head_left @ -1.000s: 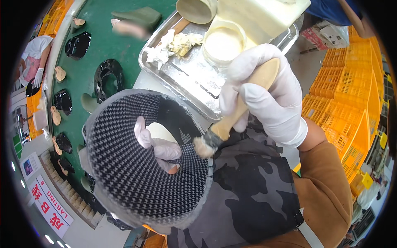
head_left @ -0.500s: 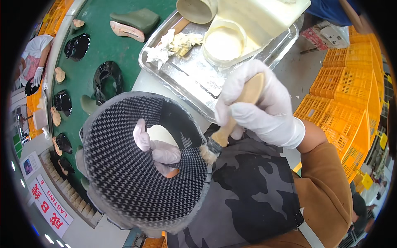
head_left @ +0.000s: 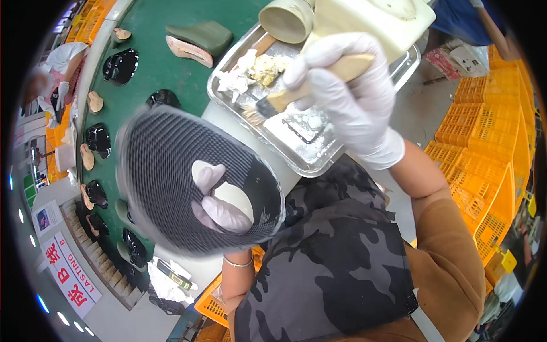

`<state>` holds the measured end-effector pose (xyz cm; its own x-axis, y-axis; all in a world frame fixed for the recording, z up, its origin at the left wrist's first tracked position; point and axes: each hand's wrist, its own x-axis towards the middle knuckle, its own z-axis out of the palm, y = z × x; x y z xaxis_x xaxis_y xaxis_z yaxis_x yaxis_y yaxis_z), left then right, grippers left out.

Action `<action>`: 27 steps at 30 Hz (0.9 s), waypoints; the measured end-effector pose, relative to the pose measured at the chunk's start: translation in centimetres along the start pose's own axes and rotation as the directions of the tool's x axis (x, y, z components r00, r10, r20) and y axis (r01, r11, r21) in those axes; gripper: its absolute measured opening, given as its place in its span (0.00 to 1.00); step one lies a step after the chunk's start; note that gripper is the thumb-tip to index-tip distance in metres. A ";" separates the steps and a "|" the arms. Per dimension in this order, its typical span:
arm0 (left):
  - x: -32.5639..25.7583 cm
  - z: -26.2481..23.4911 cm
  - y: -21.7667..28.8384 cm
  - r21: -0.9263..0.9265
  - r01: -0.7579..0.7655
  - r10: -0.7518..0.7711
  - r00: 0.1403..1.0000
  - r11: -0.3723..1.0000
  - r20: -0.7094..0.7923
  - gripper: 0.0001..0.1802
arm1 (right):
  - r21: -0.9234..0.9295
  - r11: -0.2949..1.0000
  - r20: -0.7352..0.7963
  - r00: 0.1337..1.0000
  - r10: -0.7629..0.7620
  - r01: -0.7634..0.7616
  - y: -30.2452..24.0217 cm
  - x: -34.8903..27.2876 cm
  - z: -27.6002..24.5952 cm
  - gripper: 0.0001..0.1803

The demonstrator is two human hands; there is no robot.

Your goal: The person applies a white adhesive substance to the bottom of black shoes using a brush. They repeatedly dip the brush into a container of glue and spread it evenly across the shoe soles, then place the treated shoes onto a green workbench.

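Right hand, head view: thumb and fingers pinch the brush, bristles over the tray near its edge. Left hand shows inside the upper, thumb and finger apart at a pale oval; grip cannot be told. Upper blurred, just beside the tray. Risks, judged: low bristles could pick up scraps from the wads; a loaded brush could drip on the apron; a loose left hold could let the upper slip.

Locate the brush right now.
In the head view's upper middle, the brush is gripped in the right hand, its bristles pointing left, just below the crumpled white wad in the metal tray.
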<state>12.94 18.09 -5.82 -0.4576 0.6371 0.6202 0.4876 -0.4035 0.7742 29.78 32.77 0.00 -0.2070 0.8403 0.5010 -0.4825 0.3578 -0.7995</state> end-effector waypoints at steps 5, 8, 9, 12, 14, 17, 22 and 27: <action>4.3 -2.5 2.1 -0.111 0.430 -0.414 0.899 0.896 0.142 0.24 | -0.301 0.954 0.114 0.993 0.031 0.005 -2.4 5.5 -3.0 0.08; 9.7 0.6 3.7 0.069 0.545 -0.549 0.821 0.835 0.160 0.24 | -0.449 0.885 0.203 0.951 0.235 -0.123 -2.9 8.8 -6.0 0.05; 11.1 1.0 3.2 0.075 0.567 -0.567 0.790 0.820 0.234 0.27 | -0.450 0.872 0.190 0.934 0.304 -0.192 -3.0 9.4 -6.8 0.05; 14.4 0.7 0.1 0.107 0.567 -0.566 0.751 0.817 0.341 0.34 | -0.333 0.900 0.249 0.894 0.373 -0.282 -2.5 10.4 -7.5 0.06; 16.1 2.5 -0.5 0.130 0.519 -0.526 0.760 0.845 0.383 0.35 | -0.335 0.891 0.264 0.877 0.401 -0.307 -2.5 10.3 -7.6 0.05; 18.4 4.6 -1.6 0.169 0.486 -0.508 0.744 0.857 0.434 0.35 | -0.226 0.885 0.247 0.855 0.456 -0.407 -2.7 10.3 -7.8 0.05; 22.1 8.0 -6.7 0.219 0.419 -0.472 0.761 0.881 0.445 0.28 | -0.239 0.853 0.268 0.812 0.518 -0.465 -3.3 10.6 -7.7 0.06; 25.8 11.4 -13.1 0.291 0.381 -0.474 0.780 0.878 0.408 0.23 | -0.210 0.806 0.241 0.769 0.591 -0.554 -4.0 10.7 -7.4 0.07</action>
<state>3.19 47.29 -1.40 -0.2849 0.9563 0.0654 0.4696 0.0797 0.8793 35.84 43.33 6.11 -0.6501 0.7598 -0.0075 -0.0952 -0.0912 -0.9913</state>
